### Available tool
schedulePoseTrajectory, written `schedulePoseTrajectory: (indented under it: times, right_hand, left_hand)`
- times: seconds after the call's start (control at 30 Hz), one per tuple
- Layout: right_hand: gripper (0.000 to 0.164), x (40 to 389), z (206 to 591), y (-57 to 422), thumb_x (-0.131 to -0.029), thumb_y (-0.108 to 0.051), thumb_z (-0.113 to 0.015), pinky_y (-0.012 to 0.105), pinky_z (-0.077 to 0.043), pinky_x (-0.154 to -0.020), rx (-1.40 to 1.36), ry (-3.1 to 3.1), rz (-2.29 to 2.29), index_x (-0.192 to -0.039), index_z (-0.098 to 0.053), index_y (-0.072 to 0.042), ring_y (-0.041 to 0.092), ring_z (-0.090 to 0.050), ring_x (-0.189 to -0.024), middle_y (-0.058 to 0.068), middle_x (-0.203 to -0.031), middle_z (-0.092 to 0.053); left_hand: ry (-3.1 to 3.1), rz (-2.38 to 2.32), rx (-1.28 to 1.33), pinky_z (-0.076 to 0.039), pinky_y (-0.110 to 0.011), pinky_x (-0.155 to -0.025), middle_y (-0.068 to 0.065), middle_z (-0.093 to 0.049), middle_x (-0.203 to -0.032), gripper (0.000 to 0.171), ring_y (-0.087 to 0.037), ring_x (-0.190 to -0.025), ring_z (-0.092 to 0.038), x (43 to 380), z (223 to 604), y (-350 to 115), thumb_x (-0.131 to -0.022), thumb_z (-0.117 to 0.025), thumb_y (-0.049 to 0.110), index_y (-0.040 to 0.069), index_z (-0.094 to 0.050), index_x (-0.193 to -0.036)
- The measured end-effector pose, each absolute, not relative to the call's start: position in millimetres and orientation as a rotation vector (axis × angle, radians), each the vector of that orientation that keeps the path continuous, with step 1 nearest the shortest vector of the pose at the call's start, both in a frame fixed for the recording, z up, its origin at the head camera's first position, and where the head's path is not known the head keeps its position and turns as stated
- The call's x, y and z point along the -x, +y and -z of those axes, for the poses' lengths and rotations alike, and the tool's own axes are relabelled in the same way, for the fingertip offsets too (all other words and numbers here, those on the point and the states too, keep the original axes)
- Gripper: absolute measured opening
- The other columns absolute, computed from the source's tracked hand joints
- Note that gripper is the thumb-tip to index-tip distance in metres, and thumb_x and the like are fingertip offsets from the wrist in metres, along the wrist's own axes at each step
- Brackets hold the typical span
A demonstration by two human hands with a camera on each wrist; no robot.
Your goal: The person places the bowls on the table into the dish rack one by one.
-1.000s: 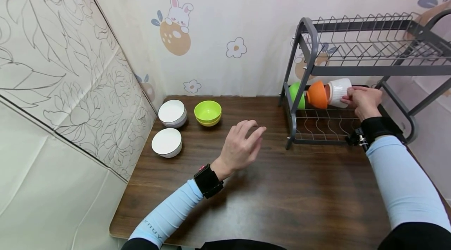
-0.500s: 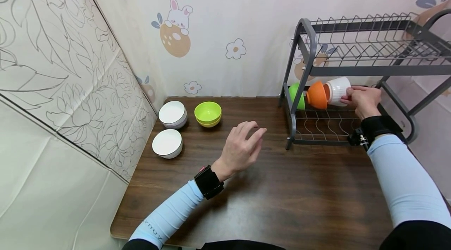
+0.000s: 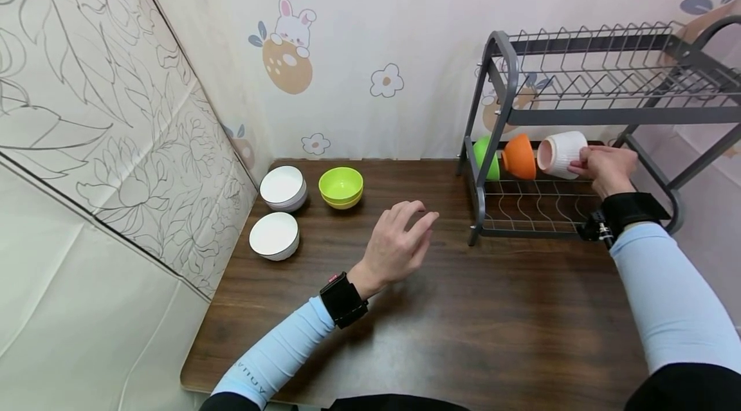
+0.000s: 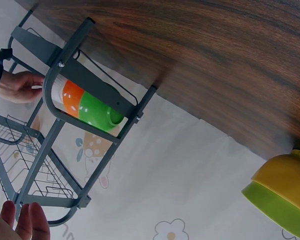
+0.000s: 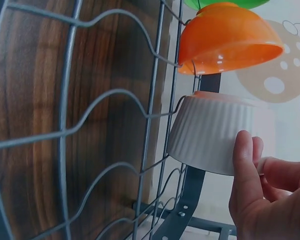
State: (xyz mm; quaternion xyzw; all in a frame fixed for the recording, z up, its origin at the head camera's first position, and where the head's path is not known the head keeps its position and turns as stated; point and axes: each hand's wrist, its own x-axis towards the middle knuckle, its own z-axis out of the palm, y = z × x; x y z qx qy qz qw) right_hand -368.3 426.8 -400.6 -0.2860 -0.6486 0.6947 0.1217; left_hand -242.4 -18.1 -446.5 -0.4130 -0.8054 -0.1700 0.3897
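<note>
Racking step | right hand grips the ribbed white ceramic bowl on its side on the grey wire dish rack's lower tier, beside the orange plastic bowl; left hand hovers loose-fingered, holding nothing | next, likely: seat it, let go

White ribbed bowl with pink inside, tipped on its side on the lower tier of the grey dish rack, mouth facing the orange bowl just beside it. Right hand holds it at the base, thumb on the ribbed wall.
</note>
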Motion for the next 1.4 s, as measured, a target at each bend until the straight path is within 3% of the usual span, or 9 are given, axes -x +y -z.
schedulePoseTrajectory:
  times: [0.27,0.6,0.9,1.0,1.07,1.17,1.27,1.3,1.4]
  right_hand:
    - [0.019,366.0,398.6,428.5,-0.098,0.005,-0.061,0.027,-0.060,-0.068,0.782,-1.935,-2.020,-0.114,-0.063,-0.005,0.010,-0.072,-0.059,-0.009,-0.063,-0.064]
    - [0.014,367.9,403.2,430.5,-0.099,0.002,-0.064,0.028,-0.060,-0.069,0.796,-1.915,-2.018,-0.105,-0.065,-0.010,0.010,-0.073,-0.061,-0.008,-0.062,-0.065]
    - [0.027,365.9,401.8,429.1,-0.100,-0.004,-0.066,0.026,-0.060,-0.062,0.811,-1.979,-1.949,-0.127,-0.063,-0.006,0.008,-0.072,-0.059,-0.008,-0.065,-0.062]
    - [0.047,364.6,402.0,426.0,-0.101,-0.011,-0.065,0.025,-0.059,-0.058,0.804,-2.038,-1.864,-0.147,-0.056,-0.004,0.006,-0.070,-0.059,-0.003,-0.083,-0.065]
    - [0.057,362.1,403.8,421.9,-0.102,-0.018,-0.062,0.023,-0.059,-0.060,0.763,-2.136,-1.722,-0.157,-0.048,-0.006,0.003,-0.069,-0.064,0.010,-0.111,-0.067]
    - [0.061,353.8,409.3,412.1,-0.104,-0.028,-0.056,0.030,-0.059,-0.087,0.648,-2.299,-1.364,-0.161,-0.043,-0.009,0.012,-0.069,-0.108,0.020,-0.151,-0.049]
    - [0.056,341.4,418.1,397.4,-0.105,-0.030,-0.055,0.052,-0.037,-0.114,0.471,-2.342,-1.035,-0.156,-0.050,-0.005,0.038,-0.045,-0.141,0.022,-0.162,-0.039]
    - [0.055,335.9,421.1,391.2,-0.105,-0.028,-0.055,0.057,-0.033,-0.114,0.416,-2.330,-0.961,-0.154,-0.052,-0.003,0.046,-0.036,-0.145,0.021,-0.162,-0.040]
    - [0.049,319.4,429.7,370.3,-0.105,-0.023,-0.058,0.069,-0.031,-0.106,0.270,-2.270,-0.859,-0.147,-0.058,0.003,0.052,-0.040,-0.138,0.022,-0.159,-0.043]
  left_hand:
    - [-2.050,0.437,1.047,-0.049,-0.035,-0.075,-0.012,-0.059,-0.123,0.032,-0.027,-0.112,-0.056,243.3,445.6,-17.2,-0.097,-0.067,0.019,0.011,-0.069,-0.129]
    - [-2.060,0.453,1.044,-0.049,-0.035,-0.076,-0.011,-0.058,-0.124,0.033,-0.027,-0.114,-0.056,244.3,446.2,-16.7,-0.098,-0.067,0.019,0.011,-0.069,-0.129]
    - [-2.053,0.450,1.041,-0.049,-0.035,-0.075,-0.011,-0.058,-0.124,0.033,-0.027,-0.113,-0.056,245.6,444.9,-16.0,-0.097,-0.067,0.019,0.011,-0.069,-0.129]
    - [-2.054,0.450,1.039,-0.049,-0.035,-0.075,-0.011,-0.058,-0.124,0.033,-0.027,-0.113,-0.056,245.9,444.4,-15.9,-0.098,-0.066,0.019,0.011,-0.069,-0.130]
    - [-2.055,0.455,1.038,-0.049,-0.035,-0.075,-0.012,-0.058,-0.124,0.033,-0.027,-0.113,-0.056,245.8,444.2,-15.7,-0.097,-0.067,0.018,0.011,-0.069,-0.129]
    - [-2.057,0.459,1.036,-0.050,-0.035,-0.076,-0.012,-0.059,-0.123,0.032,-0.028,-0.113,-0.057,245.2,444.7,-15.1,-0.097,-0.068,0.019,0.011,-0.069,-0.128]
    - [-2.057,0.457,1.027,-0.050,-0.035,-0.075,-0.012,-0.060,-0.123,0.031,-0.028,-0.112,-0.058,243.7,445.9,-15.3,-0.096,-0.069,0.019,0.011,-0.070,-0.126]
    - [-2.059,0.457,1.023,-0.051,-0.035,-0.075,-0.012,-0.060,-0.123,0.031,-0.028,-0.113,-0.058,243.3,446.6,-15.5,-0.096,-0.069,0.019,0.011,-0.070,-0.126]
    - [-2.070,0.467,1.009,-0.050,-0.035,-0.076,-0.012,-0.059,-0.124,0.031,-0.028,-0.114,-0.057,242.5,448.3,-16.9,-0.096,-0.068,0.019,0.011,-0.070,-0.126]
